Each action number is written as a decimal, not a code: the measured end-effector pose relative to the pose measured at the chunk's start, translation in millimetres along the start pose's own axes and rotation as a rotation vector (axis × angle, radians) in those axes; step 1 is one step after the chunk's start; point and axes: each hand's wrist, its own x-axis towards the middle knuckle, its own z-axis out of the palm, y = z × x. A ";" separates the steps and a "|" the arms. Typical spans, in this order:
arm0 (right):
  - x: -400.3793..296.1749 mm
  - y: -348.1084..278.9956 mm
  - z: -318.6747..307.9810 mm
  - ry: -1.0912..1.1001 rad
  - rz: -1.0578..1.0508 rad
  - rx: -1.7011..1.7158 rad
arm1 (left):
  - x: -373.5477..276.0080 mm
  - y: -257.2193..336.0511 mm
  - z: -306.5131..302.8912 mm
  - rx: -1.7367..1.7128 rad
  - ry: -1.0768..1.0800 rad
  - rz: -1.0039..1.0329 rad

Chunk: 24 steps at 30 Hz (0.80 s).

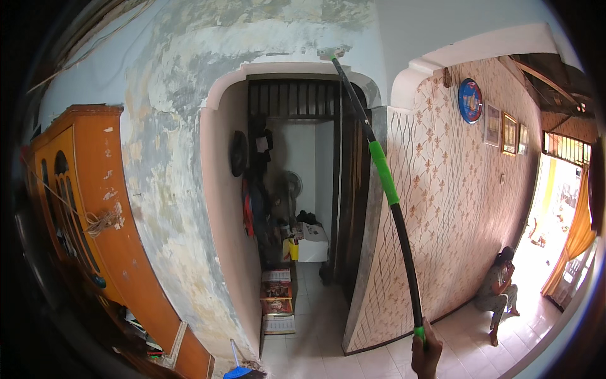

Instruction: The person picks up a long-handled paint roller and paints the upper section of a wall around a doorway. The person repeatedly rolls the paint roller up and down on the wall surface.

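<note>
My right hand [427, 353], at the bottom right of the view, is closed around the lower end of a long black and green extension pole [402, 237]. The pole rises past the right side of the doorway. Its head [333, 52] lies against the patchy, partly scraped wall [284, 35] just above the door arch; its exact kind is too small to tell. My left hand is out of view.
An orange wooden cabinet [104, 156] with a coil of cord stands at the left. A blue broom [239, 372] leans by the doorway's foot. Calendars [278, 324] lie on the passage floor. A person [497, 284] sits against the wallpapered wall [440, 213] at the right.
</note>
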 end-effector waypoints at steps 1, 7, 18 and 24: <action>14.7 -1.0 0.5 -0.044 0.045 0.003 | -0.2 -1.3 -2.2 -0.011 0.010 -0.005; 30.7 -7.5 -6.5 -0.033 -0.108 -0.093 | 7.5 -13.5 -4.6 -0.089 0.006 0.050; 31.6 -46.1 -41.7 -0.062 -0.077 -0.376 | 86.9 69.5 46.4 -0.008 -0.269 0.286; 28.2 -24.1 -20.5 -0.063 -0.005 -0.393 | 108.7 41.7 29.6 0.219 -0.144 -0.012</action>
